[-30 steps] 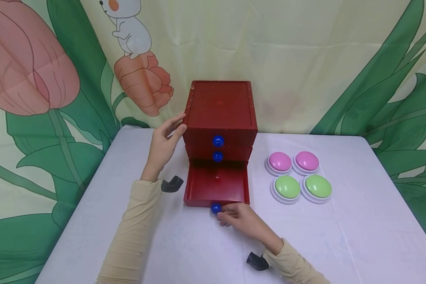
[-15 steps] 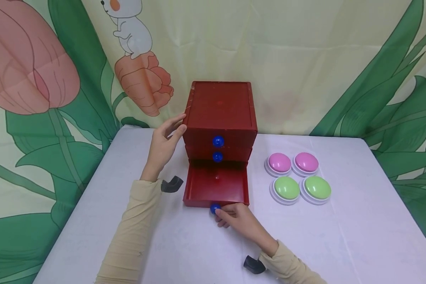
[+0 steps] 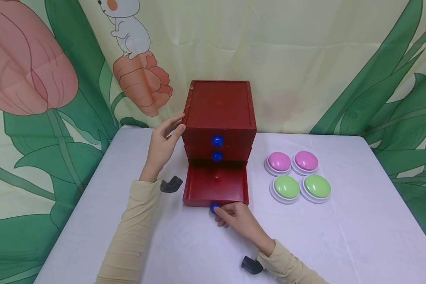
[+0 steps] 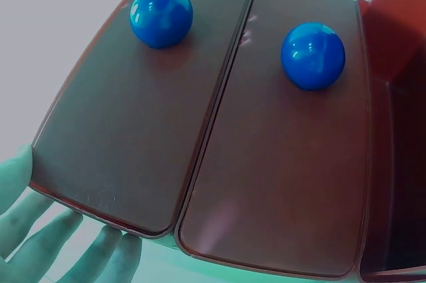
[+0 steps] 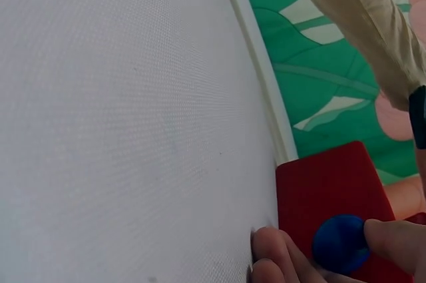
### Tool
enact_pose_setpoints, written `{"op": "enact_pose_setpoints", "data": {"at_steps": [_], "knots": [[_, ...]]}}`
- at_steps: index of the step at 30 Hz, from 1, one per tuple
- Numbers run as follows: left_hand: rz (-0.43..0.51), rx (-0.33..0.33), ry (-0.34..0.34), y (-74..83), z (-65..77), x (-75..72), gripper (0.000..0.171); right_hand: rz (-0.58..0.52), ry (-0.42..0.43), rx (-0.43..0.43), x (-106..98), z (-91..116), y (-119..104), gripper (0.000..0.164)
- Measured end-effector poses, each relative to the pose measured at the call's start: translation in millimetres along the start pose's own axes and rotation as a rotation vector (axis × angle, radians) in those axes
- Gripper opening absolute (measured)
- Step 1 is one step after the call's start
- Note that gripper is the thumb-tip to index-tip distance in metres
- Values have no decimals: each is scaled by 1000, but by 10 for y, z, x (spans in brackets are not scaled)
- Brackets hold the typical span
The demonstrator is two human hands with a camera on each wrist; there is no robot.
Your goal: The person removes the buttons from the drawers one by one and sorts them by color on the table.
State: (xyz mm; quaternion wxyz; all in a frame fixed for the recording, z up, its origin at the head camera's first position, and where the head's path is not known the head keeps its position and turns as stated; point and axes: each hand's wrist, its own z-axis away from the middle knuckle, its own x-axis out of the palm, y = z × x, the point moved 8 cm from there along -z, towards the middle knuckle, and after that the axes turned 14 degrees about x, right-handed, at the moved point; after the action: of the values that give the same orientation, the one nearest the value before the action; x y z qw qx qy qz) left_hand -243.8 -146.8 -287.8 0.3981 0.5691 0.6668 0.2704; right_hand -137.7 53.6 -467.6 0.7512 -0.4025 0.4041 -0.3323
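Observation:
A dark red drawer cabinet (image 3: 219, 104) stands at the middle of the table's back, with blue ball knobs on its fronts. Its bottom drawer (image 3: 216, 187) is pulled out, and nothing lies inside it. My right hand (image 3: 239, 221) pinches that drawer's blue knob (image 5: 338, 243) between thumb and fingers, as the right wrist view shows. My left hand (image 3: 161, 144) rests with extended fingers against the cabinet's upper left side. In the left wrist view the upper drawer front (image 4: 126, 116) and the middle drawer front (image 4: 279, 156) are closed, and the thumb is at the cabinet's edge.
Right of the cabinet sit two pink push lights (image 3: 279, 161) behind two green ones (image 3: 286, 187), all on white bases. A white cloth covers the table (image 3: 358, 221). A printed curtain (image 3: 287, 71) hangs right behind it.
The right thumb has come up onto the knob from just beside it, and the right forearm has shifted slightly left. The left hand and the pulled-out drawer stay in place.

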Motion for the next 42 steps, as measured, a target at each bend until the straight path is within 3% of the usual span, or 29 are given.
{"op": "enact_pose_setpoints", "data": {"at_steps": [42], "knots": [[-12,1,-7,22,-2,3,44,-3,22,-10,-121,-168,-67,31]]}}
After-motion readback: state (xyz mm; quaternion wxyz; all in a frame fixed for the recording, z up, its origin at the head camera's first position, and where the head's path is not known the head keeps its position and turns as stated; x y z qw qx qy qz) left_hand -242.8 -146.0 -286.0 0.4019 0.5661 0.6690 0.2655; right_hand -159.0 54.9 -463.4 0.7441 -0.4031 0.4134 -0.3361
